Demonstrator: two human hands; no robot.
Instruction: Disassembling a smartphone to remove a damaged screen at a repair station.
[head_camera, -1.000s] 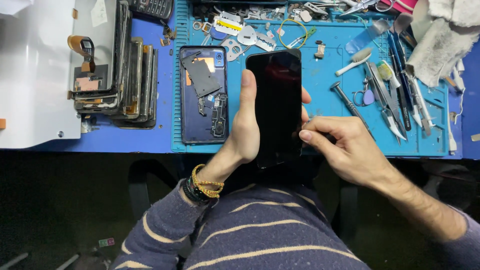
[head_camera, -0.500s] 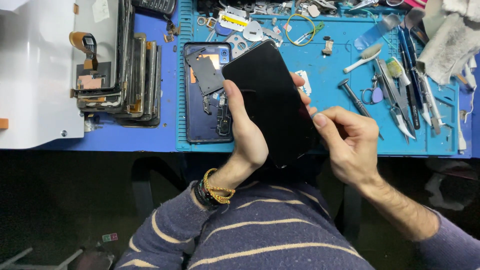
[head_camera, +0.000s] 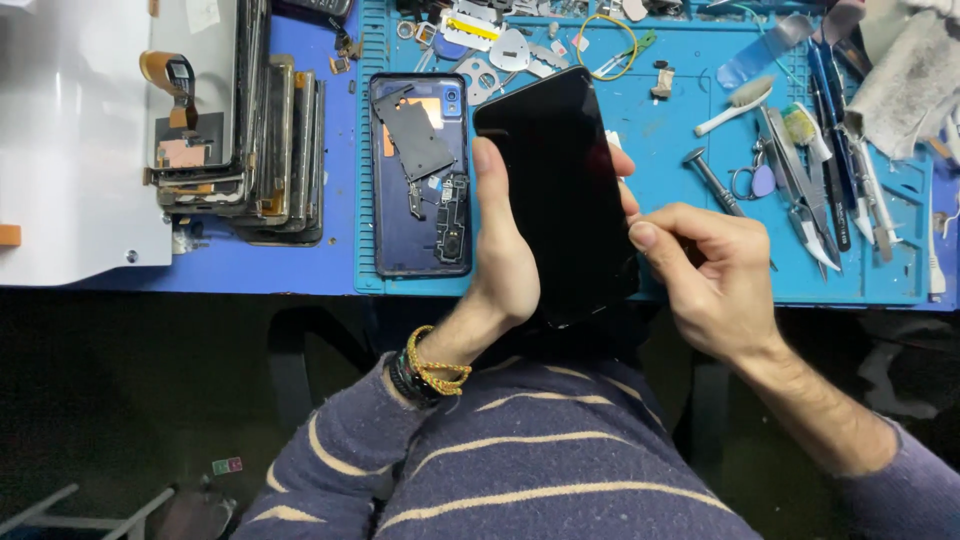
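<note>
Phone screen (head_camera: 560, 190): its lower end was hidden behind the left hand (head_camera: 505, 270), and its right edge behind the right hand (head_camera: 710, 280).
Right fingertips: curled under, contact with the screen's edge unclear.
Grey cloth (head_camera: 905, 75): cut off at the top right corner.
Small parts (head_camera: 500, 40): too small to identify.

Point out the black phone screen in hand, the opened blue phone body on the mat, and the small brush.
black phone screen (head_camera: 560, 190), head view, middle of the dark glass face.
opened blue phone body (head_camera: 420, 175), head view, its exposed inner plate.
small brush (head_camera: 735, 105), head view, on its white handle.
</note>
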